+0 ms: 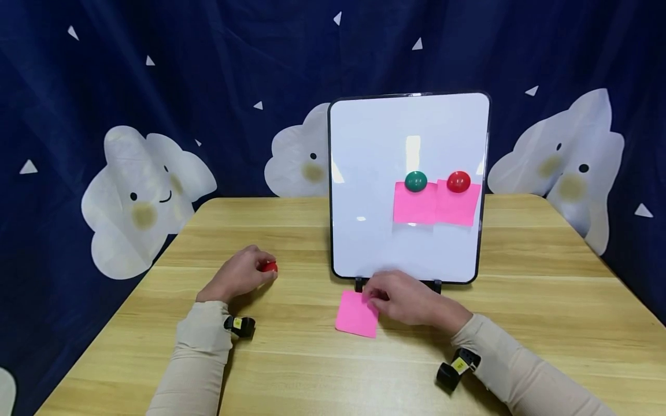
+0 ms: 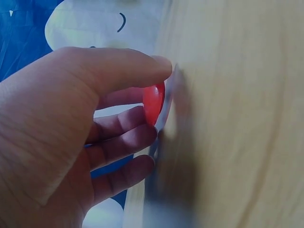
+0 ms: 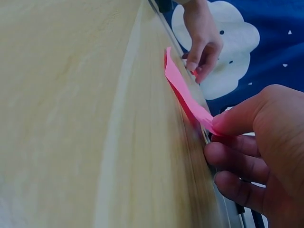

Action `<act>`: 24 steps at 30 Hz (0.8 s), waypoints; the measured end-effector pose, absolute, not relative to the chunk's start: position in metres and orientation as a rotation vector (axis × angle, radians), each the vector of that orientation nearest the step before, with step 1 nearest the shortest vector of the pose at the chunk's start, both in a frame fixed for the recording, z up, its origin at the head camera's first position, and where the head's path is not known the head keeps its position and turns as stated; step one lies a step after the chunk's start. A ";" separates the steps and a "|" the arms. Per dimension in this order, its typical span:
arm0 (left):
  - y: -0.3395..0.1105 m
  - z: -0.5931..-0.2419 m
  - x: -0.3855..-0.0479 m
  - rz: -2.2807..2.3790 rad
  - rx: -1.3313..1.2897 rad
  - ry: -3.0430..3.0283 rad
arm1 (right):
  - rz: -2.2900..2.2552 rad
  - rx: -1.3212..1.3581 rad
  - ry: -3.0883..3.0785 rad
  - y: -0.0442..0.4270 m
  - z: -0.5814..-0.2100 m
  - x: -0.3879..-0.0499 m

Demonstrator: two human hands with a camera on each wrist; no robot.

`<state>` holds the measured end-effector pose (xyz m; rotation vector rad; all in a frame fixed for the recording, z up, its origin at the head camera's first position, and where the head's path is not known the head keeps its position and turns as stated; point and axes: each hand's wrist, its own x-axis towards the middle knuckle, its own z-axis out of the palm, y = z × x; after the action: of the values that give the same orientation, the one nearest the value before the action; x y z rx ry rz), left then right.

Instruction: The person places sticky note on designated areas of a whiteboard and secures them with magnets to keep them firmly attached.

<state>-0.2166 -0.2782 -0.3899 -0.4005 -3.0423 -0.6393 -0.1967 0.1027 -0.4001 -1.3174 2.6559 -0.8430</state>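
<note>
On the left side of the table, my left hand (image 1: 241,273) pinches a round red magnet (image 2: 153,102) between thumb and fingers, close to the wood. My right hand (image 1: 403,297) is in front of the whiteboard's foot and pinches a pink sticky note (image 1: 356,315) by its upper right corner. In the right wrist view that pink note (image 3: 187,97) is seen nearly edge-on, slightly curved. The whiteboard (image 1: 372,150) stands upright and carries two more pink notes, one under a green magnet (image 1: 415,181) and one under a red magnet (image 1: 459,181).
The whiteboard rests on a black stand (image 1: 437,285) towards the back of the wooden table (image 1: 291,358). Behind the table hangs a dark blue curtain (image 1: 234,69) with white clouds and triangles. Each wrist wears a small black camera, such as the right one (image 1: 458,368).
</note>
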 end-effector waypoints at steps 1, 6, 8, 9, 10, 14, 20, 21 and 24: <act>-0.278 -0.390 -0.217 -0.641 -0.398 -3.044 | -0.844 -1.320 2.662 0.103 -0.400 -0.197; -0.277 -0.389 -0.217 -0.643 -0.383 -3.044 | -0.894 -1.323 2.694 0.103 -0.398 -0.195; -0.277 -0.389 -0.217 -0.639 -0.382 -3.040 | -0.923 -1.319 2.701 0.103 -0.397 -0.194; -0.277 -0.390 -0.217 -0.638 -0.382 -3.037 | -0.936 -1.322 2.703 0.103 -0.396 -0.194; -0.276 -0.390 -0.218 -0.637 -0.382 -3.033 | -0.950 -1.322 2.700 0.102 -0.396 -0.194; -0.275 -0.391 -0.220 -0.650 -0.398 -3.011 | -1.009 -1.304 2.673 0.103 -0.395 -0.194; -0.274 -0.395 -0.224 -0.692 -0.438 -2.969 | -1.068 -1.287 2.670 0.103 -0.394 -0.194; -0.274 -0.395 -0.224 -0.695 -0.439 -2.961 | -1.076 -1.285 2.672 0.103 -0.394 -0.194; -0.274 -0.395 -0.225 -0.706 -0.440 -2.944 | -1.098 -1.278 2.673 0.103 -0.393 -0.193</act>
<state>-0.2245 -0.2737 -0.3951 -0.4398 -2.9441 -0.7060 -0.1935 0.1032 -0.3934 -1.2785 2.6726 -1.0981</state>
